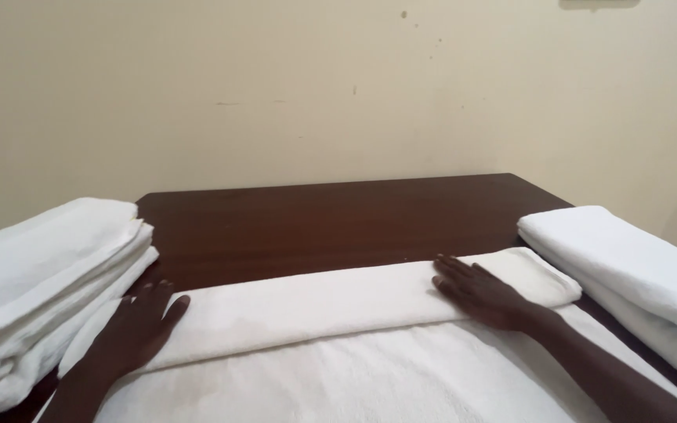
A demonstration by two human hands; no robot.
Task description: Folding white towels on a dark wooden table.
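Note:
A white towel (331, 313) lies spread across the near part of a dark wooden table (331, 219), its far edge folded over into a long band. My left hand (139, 325) rests flat on the left end of that folded band, fingers apart. My right hand (483, 294) lies flat on the right part of the band, fingers pointing left and apart. Neither hand grips anything.
A stack of folded white towels (37, 274) sits at the table's left edge. Another folded white towel stack (636, 274) sits at the right edge. A plain cream wall (338, 86) rises right behind the table.

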